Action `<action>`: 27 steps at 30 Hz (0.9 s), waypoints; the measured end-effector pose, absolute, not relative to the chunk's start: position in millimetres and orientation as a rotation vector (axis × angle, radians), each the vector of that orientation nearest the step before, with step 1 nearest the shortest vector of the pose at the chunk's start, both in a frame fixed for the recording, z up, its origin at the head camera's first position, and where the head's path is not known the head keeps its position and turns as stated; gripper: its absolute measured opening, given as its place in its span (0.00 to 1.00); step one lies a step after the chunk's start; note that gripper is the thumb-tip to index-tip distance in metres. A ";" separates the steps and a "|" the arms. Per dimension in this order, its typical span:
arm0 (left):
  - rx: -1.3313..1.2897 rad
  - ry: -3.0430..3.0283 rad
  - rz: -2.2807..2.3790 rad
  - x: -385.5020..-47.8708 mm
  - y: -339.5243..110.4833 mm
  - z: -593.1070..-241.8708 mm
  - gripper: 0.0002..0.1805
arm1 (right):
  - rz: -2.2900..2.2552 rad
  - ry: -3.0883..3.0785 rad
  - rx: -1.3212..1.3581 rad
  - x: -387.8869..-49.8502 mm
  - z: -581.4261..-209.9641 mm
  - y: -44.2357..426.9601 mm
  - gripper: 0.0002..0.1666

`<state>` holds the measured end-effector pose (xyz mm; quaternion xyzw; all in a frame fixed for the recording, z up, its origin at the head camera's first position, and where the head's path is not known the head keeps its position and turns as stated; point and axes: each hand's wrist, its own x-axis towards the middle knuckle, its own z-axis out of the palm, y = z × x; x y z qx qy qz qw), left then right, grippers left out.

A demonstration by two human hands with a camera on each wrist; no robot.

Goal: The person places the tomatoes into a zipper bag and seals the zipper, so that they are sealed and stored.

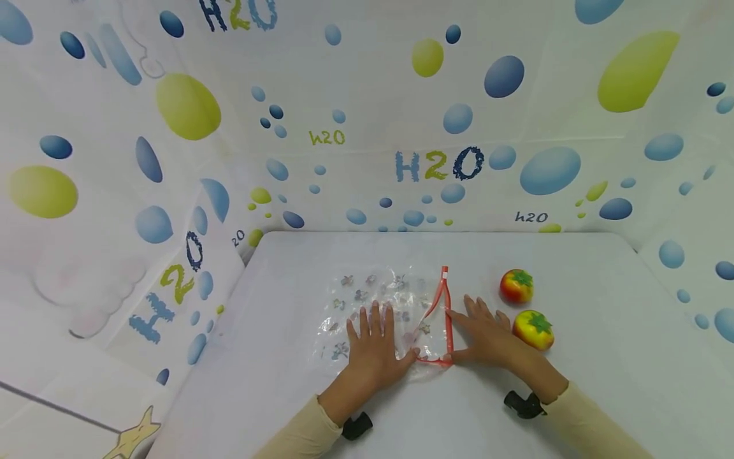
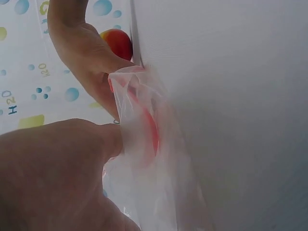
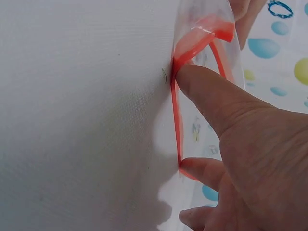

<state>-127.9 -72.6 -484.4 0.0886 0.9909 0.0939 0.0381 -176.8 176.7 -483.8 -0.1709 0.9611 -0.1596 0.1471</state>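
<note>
A clear plastic zip bag (image 1: 350,296) with small printed figures lies flat on the table, its red-edged mouth facing right. The red zip strip (image 1: 449,325) stands parted into two lines, joined near the top and bottom. My left hand (image 1: 373,350) rests on the bag with spread, straight fingers, its thumb near the lower end of the mouth. The right hand (image 1: 487,335) has its thumb and index finger touching the red strip, spread well apart along it. In the right wrist view, the thumb touches the red edge (image 3: 177,115) near a raised fold of the bag.
Two red-and-yellow fruits with green leafy tops, one farther back (image 1: 516,287) and one nearer (image 1: 533,329), sit just right of the right hand. The white table (image 1: 252,357) meets a printed cloth backdrop (image 1: 367,83) behind and at the sides.
</note>
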 end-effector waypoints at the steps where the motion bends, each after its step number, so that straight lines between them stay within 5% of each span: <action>1: 0.270 3.037 0.295 -127.5 -72.8 -484.3 0.55 | -0.455 2.769 -0.493 -177.0 -484.4 177.1 0.59; 27: 0.207 3.022 0.512 -115.7 -76.7 -481.1 0.56 | -0.464 2.760 -0.475 -177.9 -484.0 179.4 0.59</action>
